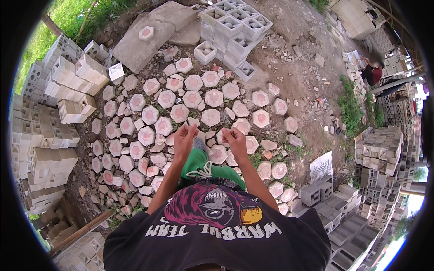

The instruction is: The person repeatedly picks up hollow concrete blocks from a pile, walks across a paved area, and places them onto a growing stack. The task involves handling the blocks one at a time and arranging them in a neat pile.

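Both arms reach forward in front of my body, above ground laid with hexagonal paving stones (210, 117). The stones are pale, many with a pinkish hexagon in the middle. My left hand (185, 137) is closed, thumb and fingers pressed together. A short way to its right, my right hand (236, 141) is curled in the same manner. The two hands are apart, at about the same height. Whether either one pinches something small or thin cannot be made out. Below them show my green shorts (217, 171) with a pale drawstring (200, 170) hanging loose in a loop.
Hollow concrete blocks (235, 34) are stacked ahead, with more block stacks (54, 167) at left and grey blocks (337, 203) at lower right. A broken concrete slab (144, 38) lies at far left. Rubble fills gaps between pavers. A person (373, 74) is at far right.
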Demonstrator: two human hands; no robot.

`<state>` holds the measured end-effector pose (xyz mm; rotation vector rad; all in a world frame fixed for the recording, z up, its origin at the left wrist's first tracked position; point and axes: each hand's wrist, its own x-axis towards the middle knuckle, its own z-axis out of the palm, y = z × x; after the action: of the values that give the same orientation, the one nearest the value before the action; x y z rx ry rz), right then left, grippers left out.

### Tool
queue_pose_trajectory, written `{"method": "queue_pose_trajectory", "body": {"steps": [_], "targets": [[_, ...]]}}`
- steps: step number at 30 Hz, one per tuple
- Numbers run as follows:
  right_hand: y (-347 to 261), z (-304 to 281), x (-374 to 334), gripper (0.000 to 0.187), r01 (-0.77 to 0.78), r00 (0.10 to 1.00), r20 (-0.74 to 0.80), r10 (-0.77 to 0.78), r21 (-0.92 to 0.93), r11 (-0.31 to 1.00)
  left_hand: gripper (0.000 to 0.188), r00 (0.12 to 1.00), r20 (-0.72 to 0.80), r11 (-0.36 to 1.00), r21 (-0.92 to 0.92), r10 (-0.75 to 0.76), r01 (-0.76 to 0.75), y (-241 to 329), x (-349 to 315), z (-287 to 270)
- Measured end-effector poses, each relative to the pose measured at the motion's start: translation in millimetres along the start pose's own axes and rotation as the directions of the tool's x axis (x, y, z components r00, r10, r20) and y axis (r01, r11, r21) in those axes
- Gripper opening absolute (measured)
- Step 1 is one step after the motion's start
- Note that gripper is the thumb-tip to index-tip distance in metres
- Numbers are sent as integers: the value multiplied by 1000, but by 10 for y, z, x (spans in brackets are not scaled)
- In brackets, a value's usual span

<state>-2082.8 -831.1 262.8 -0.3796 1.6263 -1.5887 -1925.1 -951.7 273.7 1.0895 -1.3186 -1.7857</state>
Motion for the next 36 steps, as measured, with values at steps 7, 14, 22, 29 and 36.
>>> {"method": "queue_pose_trajectory", "body": {"steps": [7,14,22,29,36], "targets": [[-298,391,508,40,-20,1000,-24,18,-56,998,32,1000,-2,1000,-2,-10,10,264,774,-121],[-340,596,1001,30,-47,998,-29,47,17,999,33,999,-6,999,-29,-39,39,267,1200,-94],[-528,703,1880,21,-23,1000,14,22,37,999,33,995,-91,999,-25,-44,42,346,1977,-79],[-765,578,2890,17,28,999,15,-28,43,999,24,993,-114,999,22,-30,33,319,2990,205],[-1022,292,3874,24,63,998,-4,-63,38,997,18,997,-60,999,26,43,-41,534,3951,654]]}}
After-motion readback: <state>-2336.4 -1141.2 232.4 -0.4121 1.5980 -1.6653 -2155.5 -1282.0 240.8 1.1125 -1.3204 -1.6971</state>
